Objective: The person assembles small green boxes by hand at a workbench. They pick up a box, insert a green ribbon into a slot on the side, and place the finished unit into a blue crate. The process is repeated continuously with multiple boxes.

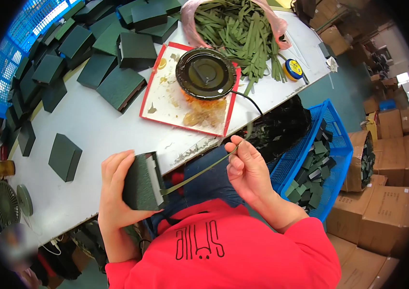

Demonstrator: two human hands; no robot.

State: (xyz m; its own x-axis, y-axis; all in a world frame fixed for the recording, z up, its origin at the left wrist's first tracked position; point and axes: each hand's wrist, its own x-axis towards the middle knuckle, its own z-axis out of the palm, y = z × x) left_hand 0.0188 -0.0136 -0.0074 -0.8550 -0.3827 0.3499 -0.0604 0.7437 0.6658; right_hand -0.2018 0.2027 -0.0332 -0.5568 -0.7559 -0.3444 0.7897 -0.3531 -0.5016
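Note:
A dark green box rests in my left hand, fingers at its far left edge and thumb along its near side. From the box's right side, by a pale strip, a thin olive ribbon runs up to my right hand. The right fingertips pinch that ribbon near its far end, and its tip sticks up past them, blurred. Both hands are held just off the table's near edge. Beyond them, a round black pot of dark liquid stands on a red-edged white board stained with amber drips.
Many green boxes are heaped at the far left of the white table. A pink bag spills olive ribbons behind the pot. On the right, a blue crate holds green pieces near stacked cartons. A black cord trails off the pot.

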